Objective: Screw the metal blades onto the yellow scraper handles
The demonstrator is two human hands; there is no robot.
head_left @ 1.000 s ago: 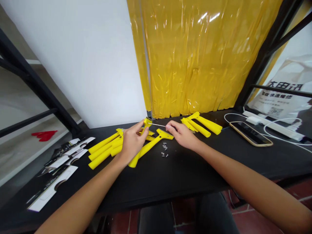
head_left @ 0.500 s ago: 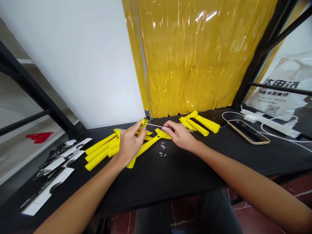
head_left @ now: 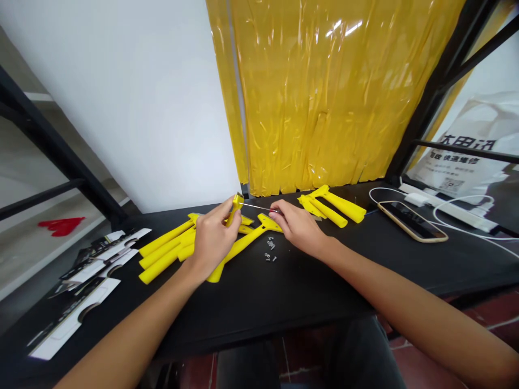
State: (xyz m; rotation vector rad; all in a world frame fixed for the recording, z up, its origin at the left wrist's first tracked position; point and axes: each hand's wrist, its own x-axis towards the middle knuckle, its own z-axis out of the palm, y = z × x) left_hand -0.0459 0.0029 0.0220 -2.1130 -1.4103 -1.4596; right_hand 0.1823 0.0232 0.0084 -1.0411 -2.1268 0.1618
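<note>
My left hand [head_left: 217,233] is closed on a yellow scraper [head_left: 238,201], holding its head up above the table. My right hand [head_left: 299,226] grips a screwdriver [head_left: 259,207] with a thin metal shaft. The shaft points left, and its tip meets the scraper's head. Most of the screwdriver's handle is hidden in my fingers. Below and between the hands lies another yellow scraper [head_left: 247,244], with several small screws [head_left: 270,246] to its right. More yellow scrapers [head_left: 166,256] lie left of my left hand, partly covered by it.
Several yellow scraper pieces [head_left: 332,208] lie at the back right of the black table [head_left: 279,302]. Farther right are a phone [head_left: 413,220], white cables and a power strip [head_left: 450,205]. Printed cardboard sleeves [head_left: 81,313] are piled at the left. A yellow strip curtain [head_left: 324,108] hangs behind.
The scraper head in my left hand has shifted slightly left and up, and the screwdriver's tip has moved with it. Both hands keep their hold.
</note>
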